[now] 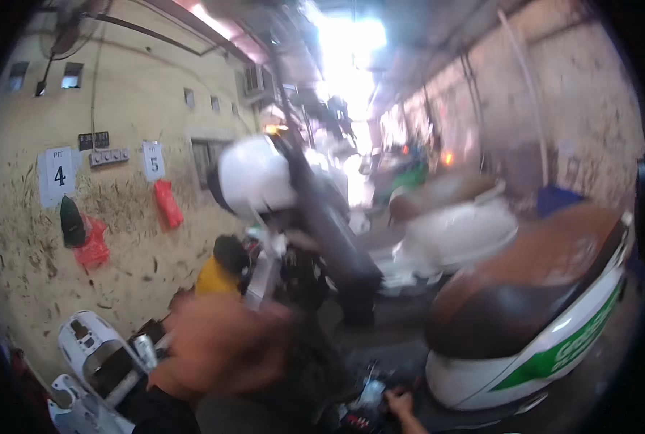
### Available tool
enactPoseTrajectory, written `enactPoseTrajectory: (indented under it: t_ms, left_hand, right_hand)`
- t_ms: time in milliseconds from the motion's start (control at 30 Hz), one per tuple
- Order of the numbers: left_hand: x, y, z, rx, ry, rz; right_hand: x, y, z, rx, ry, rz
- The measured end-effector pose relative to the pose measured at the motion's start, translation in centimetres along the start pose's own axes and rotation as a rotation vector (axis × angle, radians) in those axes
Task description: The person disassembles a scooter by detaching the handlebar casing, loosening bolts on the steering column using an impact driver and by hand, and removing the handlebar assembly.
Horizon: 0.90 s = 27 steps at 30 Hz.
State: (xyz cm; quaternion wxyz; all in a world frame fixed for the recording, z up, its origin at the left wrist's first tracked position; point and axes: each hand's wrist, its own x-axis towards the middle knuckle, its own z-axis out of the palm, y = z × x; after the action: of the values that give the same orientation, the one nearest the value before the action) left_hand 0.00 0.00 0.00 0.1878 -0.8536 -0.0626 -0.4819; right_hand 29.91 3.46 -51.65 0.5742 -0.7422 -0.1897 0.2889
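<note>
My left hand (228,340) is raised close in front of me at the lower left, its arm in a black sleeve. Motion smears it, so its fingers cannot be made out. Low in the middle, my right hand (400,400) is closed, with fingers curled; what they hold, if anything, is too small to name. Beside it lies a pale blue item (372,393) among small dark parts (358,418). Just right of that hand stands a white and green scooter (467,380) with a brown and black seat (528,271).
White body panels (94,333) and a silver can (145,351) are at the lower left. Ahead, a blurred scooter with a white rounded part (253,177) and a long dark part (340,239) blocks the middle. A person in yellow (217,275) is low by the stained wall (127,253).
</note>
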Motion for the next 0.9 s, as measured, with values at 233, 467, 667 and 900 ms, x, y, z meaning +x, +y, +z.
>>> enactPoseTrajectory:
  t_ms: [233, 467, 667, 900]
  left_hand:
    - [2.4, 4.2, -1.8, -0.598, 0.183, 0.082]
    - [2.4, 4.2, -2.2, -0.677, 0.183, -0.357]
    - [4.0, 5.0, -5.1, -0.623, -0.121, -0.904]
    - [10.7, 5.3, -6.9, -0.584, -0.81, -1.214]
  right_hand:
    - [-15.1, -2.3, -4.9, -0.575, -0.32, -0.087]
    - [-27.8, -16.1, -12.1, -0.652, -0.459, -0.038]
    - [-31.3, -22.3, -26.3, -0.691, -0.462, 0.416]
    - [-23.9, -24.8, -40.4, 0.104, 0.0, 0.231]
